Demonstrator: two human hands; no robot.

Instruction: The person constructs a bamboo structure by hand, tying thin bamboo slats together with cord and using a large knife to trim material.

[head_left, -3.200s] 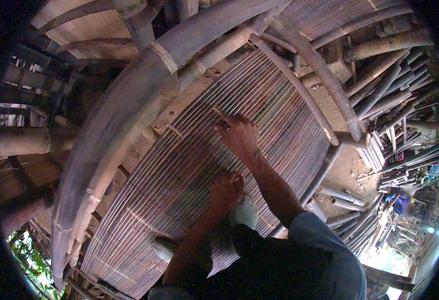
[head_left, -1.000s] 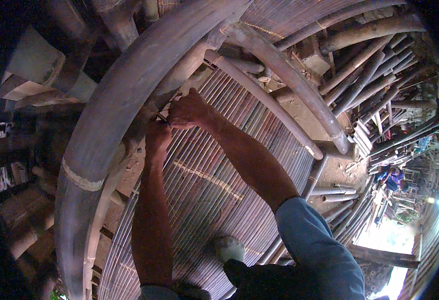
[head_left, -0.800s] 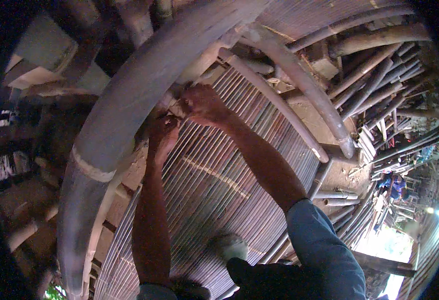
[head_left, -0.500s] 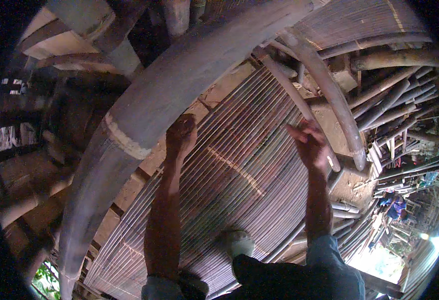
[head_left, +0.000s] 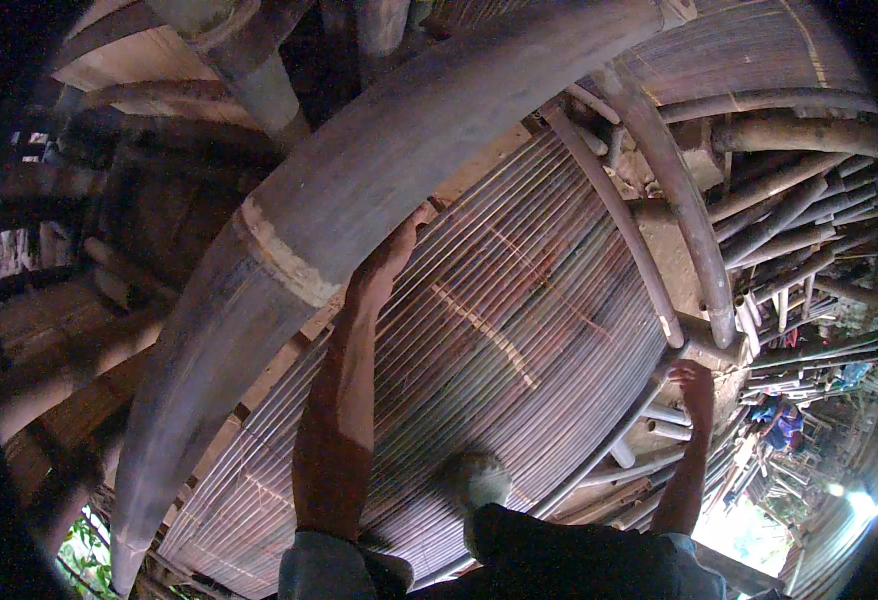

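A slatted surface of thin, dark reddish-brown sticks (head_left: 519,330) lies below me. My left hand (head_left: 387,262) reaches to its far left edge, just beneath the thick bamboo beam (head_left: 429,110). Part of that hand passes behind the beam, and its fingers are too hidden to read. My right hand (head_left: 696,385) is at the right edge of the slats, by the lower end of a curved pole (head_left: 619,220). Its fingers are curled closed; what they hold, if anything, does not show. Below the middle, a rounded pale knee or foot (head_left: 484,480) rests on the slats.
The beam crosses overhead from lower left to upper right. A second curved pole (head_left: 679,190) stands beside the first. Stacked bamboo poles (head_left: 789,215) fill the right side. Farther off at lower right, a person in blue and purple (head_left: 785,428) is near a bright opening.
My right hand has moved from over the slats down and right to their edge. My left hand has shifted slightly up and right, partly under the beam. The view has shifted a little.
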